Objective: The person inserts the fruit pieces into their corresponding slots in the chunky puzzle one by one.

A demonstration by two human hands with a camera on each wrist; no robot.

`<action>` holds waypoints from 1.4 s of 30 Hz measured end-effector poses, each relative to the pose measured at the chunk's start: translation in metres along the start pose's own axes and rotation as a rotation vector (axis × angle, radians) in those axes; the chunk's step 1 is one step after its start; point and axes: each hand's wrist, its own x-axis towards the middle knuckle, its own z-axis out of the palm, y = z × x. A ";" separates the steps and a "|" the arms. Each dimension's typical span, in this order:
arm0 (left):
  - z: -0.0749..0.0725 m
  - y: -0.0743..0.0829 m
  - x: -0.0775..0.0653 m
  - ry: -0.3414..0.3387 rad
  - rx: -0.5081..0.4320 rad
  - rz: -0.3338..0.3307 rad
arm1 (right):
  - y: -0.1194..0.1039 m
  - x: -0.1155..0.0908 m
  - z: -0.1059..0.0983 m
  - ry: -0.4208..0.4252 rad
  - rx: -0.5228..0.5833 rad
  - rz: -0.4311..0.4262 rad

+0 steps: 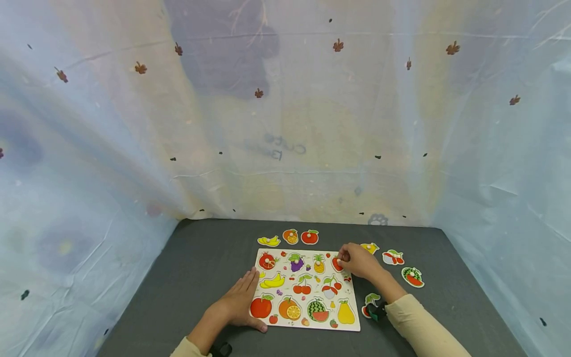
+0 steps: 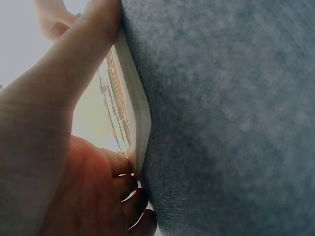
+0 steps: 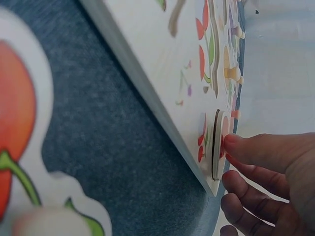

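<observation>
A white fruit puzzle board (image 1: 290, 272) lies flat on the dark tabletop. My left hand (image 1: 241, 302) rests along its left edge, fingers extended and thumb near the front corner. In the left wrist view, that hand's fingers (image 2: 120, 164) touch the board's side. At the far right corner, my right hand (image 1: 359, 260) pinches a red fruit puzzle piece (image 3: 224, 140), which sits at its recess, slightly proud of the surface. Knobbed grapes (image 1: 296, 262), pineapple (image 1: 318, 264) and pomegranate (image 1: 267, 261) pieces are in the same row.
Behind the board lie banana (image 1: 269, 241), orange (image 1: 290, 236) and round red fruit (image 1: 310, 237) pieces. To the right are a yellow piece (image 1: 370, 248), a red-and-white fruit piece (image 1: 393, 257), a watermelon piece (image 1: 413, 277) and a cherry piece (image 1: 371, 299) partly behind the right wrist.
</observation>
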 end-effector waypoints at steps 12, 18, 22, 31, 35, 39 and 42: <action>0.000 0.000 0.000 0.000 -0.001 -0.008 | 0.003 0.002 0.002 -0.006 -0.007 0.009; 0.001 0.000 0.002 -0.008 0.007 -0.012 | 0.001 0.001 0.001 -0.013 -0.005 0.012; 0.001 0.000 0.003 -0.011 0.027 -0.022 | 0.001 0.001 0.000 -0.015 -0.002 0.011; 0.001 0.000 0.002 -0.011 0.018 -0.016 | 0.001 0.001 0.001 -0.021 0.006 0.013; 0.000 0.001 0.002 -0.014 0.007 -0.019 | -0.001 0.001 0.000 -0.025 0.005 0.019; 0.000 0.001 0.001 -0.010 -0.008 -0.016 | -0.002 0.001 0.000 -0.027 0.008 0.020; 0.000 0.001 0.001 -0.009 -0.014 -0.016 | -0.002 0.002 0.000 -0.028 0.009 0.019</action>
